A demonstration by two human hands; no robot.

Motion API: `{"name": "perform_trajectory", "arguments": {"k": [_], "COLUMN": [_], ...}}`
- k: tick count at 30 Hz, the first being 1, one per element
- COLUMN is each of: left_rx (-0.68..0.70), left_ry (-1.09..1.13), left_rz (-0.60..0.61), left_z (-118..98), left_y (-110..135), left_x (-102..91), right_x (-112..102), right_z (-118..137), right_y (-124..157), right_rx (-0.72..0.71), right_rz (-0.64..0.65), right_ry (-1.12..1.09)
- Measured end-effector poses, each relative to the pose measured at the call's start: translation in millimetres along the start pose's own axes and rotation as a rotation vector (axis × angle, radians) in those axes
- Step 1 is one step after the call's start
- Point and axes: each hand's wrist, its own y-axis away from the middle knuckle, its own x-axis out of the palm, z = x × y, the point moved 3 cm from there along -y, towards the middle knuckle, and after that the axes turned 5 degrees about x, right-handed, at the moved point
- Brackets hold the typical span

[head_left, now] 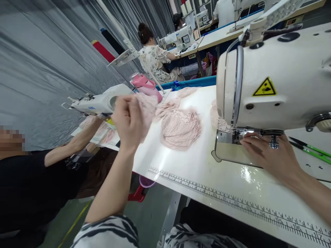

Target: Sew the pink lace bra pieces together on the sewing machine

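Observation:
My left hand (128, 120) is raised over the left part of the table, its fingers closed on a piece of pink lace fabric (148, 112) that is blurred by motion. My right hand (271, 151) is at the sewing machine (274, 75), fingertips pinched together beside the presser foot (236, 135). Whatever those fingers hold is too small or hidden to make out. Another pink lace piece (219, 117) lies behind and left of the needle area, partly covered by the machine head. A gathered pink lace piece (181, 129) rests on the table between my hands.
Green-handled snips (312, 151) lie right of my right hand. A printed ruler (214, 194) runs along the table's front edge. At the back left stands a pink bottle (146, 86). A co-worker in black (33, 193) works at another sewing machine (100, 101) on the left.

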Motion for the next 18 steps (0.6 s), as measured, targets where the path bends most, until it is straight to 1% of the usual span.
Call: {"name": "perform_trajectory", "arguments": {"k": [1, 2, 3, 5, 7, 8, 10, 11, 12, 13, 15, 16, 17, 18], "left_rx": [-0.035, -0.051, -0.077, -0.117, -0.099, -0.069, 0.019, 0.078, 0.152, 0.241, 0.448, 0.551, 0.645, 0.721], "left_ry": [0.093, 0.195, 0.284, 0.457, 0.550, 0.550, 0.458, 0.369, 0.264, 0.162, 0.037, 0.037, 0.070, 0.113], "left_rz": [0.235, 0.392, 0.520, 0.699, 0.848, 0.911, 1.020, 1.044, 1.030, 0.986, 0.843, 0.792, 0.773, 0.779], "left_z": [-14.3, -30.1, -45.1, -70.6, -86.6, -90.6, -92.2, -91.3, -90.4, -90.6, -96.3, -101.2, -106.7, -111.7], "left_y": [7.6, 17.0, 27.2, 47.0, 64.4, 71.9, 84.8, 89.7, 93.2, 95.7, 100.4, 104.1, 109.1, 114.9], "left_x": [4.4, 8.9, 15.1, 33.2, 58.6, 72.4, 97.6, 107.2, 113.7, 117.2, 116.2, 113.7, 111.1, 109.1], "right_x": [-0.6, -1.6, -3.0, -5.7, -6.4, -5.8, -3.5, -2.4, -1.5, -0.8, -0.2, -0.5, -1.4, -2.5], "right_z": [1.3, 2.6, 3.8, 5.5, 5.0, 3.9, -0.1, -2.1, -3.7, -4.6, -4.4, -3.5, -2.3, -0.9], "right_y": [-0.2, -0.8, -1.9, -4.7, -7.3, -8.0, -8.4, -8.1, -7.8, -7.4, -7.1, -7.1, -7.1, -7.0], "right_rx": [-0.019, -0.033, -0.043, -0.045, -0.016, 0.013, 0.103, 0.150, 0.188, 0.213, 0.222, 0.208, 0.186, 0.157], "right_rz": [-0.007, -0.015, -0.021, -0.014, 0.021, 0.041, 0.073, 0.077, 0.073, 0.074, 0.085, 0.088, 0.083, 0.074], "right_ry": [0.039, 0.074, 0.095, 0.079, 0.042, 0.031, 0.025, 0.024, 0.019, 0.012, 0.000, -0.008, -0.017, -0.028]}}
